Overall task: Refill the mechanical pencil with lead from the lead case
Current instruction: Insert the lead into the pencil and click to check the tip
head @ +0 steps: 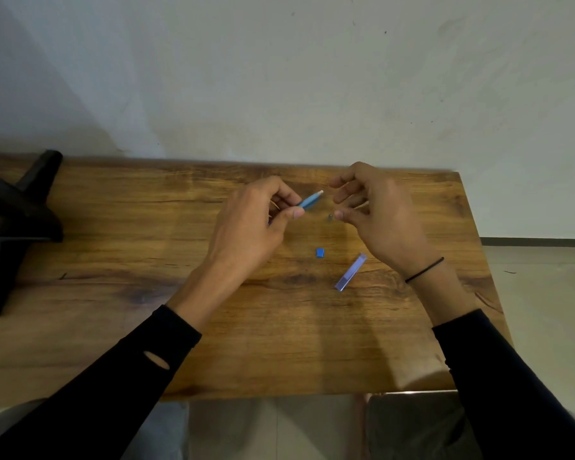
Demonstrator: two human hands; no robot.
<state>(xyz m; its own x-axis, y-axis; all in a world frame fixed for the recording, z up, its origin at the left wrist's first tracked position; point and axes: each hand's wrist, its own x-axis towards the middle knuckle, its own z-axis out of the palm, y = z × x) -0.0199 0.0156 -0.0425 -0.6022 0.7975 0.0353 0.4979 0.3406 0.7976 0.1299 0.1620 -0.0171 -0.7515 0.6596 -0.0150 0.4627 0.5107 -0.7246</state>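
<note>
My left hand [256, 220] grips a blue mechanical pencil [309, 201] above the table's far middle, its white eraser end pointing up and right. My right hand [375, 210] hovers just right of that end, fingers loosely curled and apart, nothing visibly pinched. A tiny grey cap-like piece [330, 217] sits by my right thumb tip; whether it touches the thumb is unclear. The clear bluish lead case [351, 272] lies slanted on the table below my right hand. Its small blue lid [319, 253] lies apart to the left.
The wooden table [146, 260] stands against a pale wall. A black stand or chair part [17, 214] rests on its far left end. The table's right edge drops to a tiled floor [545, 293].
</note>
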